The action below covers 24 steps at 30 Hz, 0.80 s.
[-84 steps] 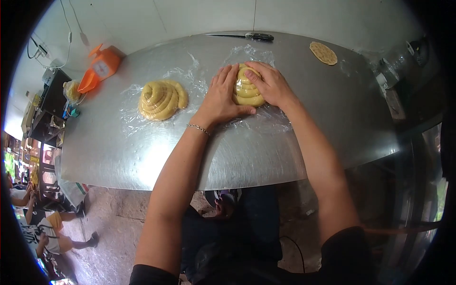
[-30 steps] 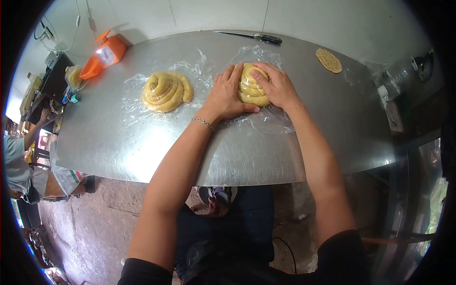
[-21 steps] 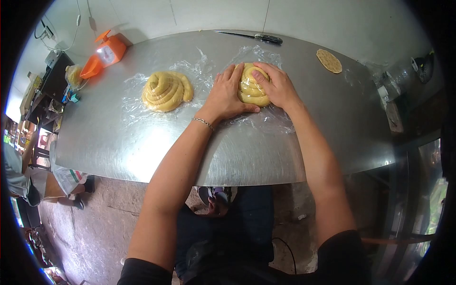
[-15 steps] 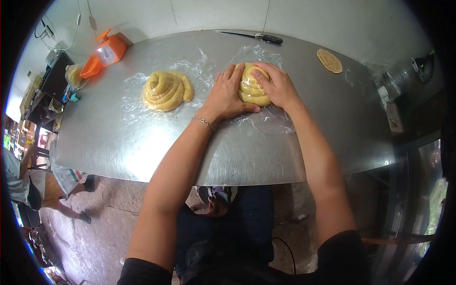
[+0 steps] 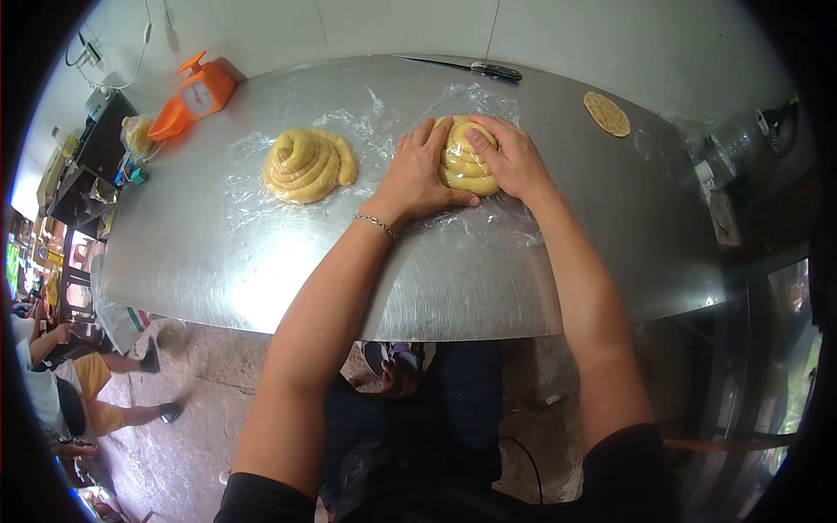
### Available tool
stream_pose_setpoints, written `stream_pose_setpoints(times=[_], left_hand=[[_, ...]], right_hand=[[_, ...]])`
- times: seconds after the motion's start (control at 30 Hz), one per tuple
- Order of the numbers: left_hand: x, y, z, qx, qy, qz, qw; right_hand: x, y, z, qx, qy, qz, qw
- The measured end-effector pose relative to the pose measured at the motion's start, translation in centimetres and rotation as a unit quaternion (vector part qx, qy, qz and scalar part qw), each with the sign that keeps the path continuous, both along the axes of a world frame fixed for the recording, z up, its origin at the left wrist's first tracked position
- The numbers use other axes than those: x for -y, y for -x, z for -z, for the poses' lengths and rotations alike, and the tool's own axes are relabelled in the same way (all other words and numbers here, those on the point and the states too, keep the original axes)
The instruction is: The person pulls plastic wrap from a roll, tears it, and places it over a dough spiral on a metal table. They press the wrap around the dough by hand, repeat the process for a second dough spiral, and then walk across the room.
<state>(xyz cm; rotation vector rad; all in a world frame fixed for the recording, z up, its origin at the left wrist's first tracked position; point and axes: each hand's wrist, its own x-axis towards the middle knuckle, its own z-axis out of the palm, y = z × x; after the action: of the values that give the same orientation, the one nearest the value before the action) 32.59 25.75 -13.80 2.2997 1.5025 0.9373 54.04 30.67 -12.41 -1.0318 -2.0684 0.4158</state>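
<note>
Both my hands are cupped around a coiled yellow dough (image 5: 466, 159) that lies under clear plastic film on the metal table. My left hand (image 5: 421, 174) presses on its left side, with the thumb along the near edge. On the right side and top rests my right hand (image 5: 513, 157), its thumb lying over the coil. A second coiled yellow dough (image 5: 305, 166), spiralled to a raised centre, sits to the left with plastic film (image 5: 248, 187) around and over it.
A knife (image 5: 495, 71) lies at the table's back edge. At the back left stands an orange scale (image 5: 207, 89) beside an orange tray (image 5: 170, 119). A flat round piece (image 5: 606, 114) and a clear bottle (image 5: 724, 166) are on the right. Another person (image 5: 87, 383) is at the lower left.
My hands keep the same hold on the dough. The person at the lower left has shifted position, with the legs now further apart.
</note>
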Motion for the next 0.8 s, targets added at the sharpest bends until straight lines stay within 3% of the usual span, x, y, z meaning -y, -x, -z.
stream_pose_setpoints(times=[0.8], left_hand=[[0.08,0.03,-0.06,0.003,-0.002,0.002,1.000]], right_hand=[[0.23,0.09,-0.16,0.001,0.003,0.005,1.000]])
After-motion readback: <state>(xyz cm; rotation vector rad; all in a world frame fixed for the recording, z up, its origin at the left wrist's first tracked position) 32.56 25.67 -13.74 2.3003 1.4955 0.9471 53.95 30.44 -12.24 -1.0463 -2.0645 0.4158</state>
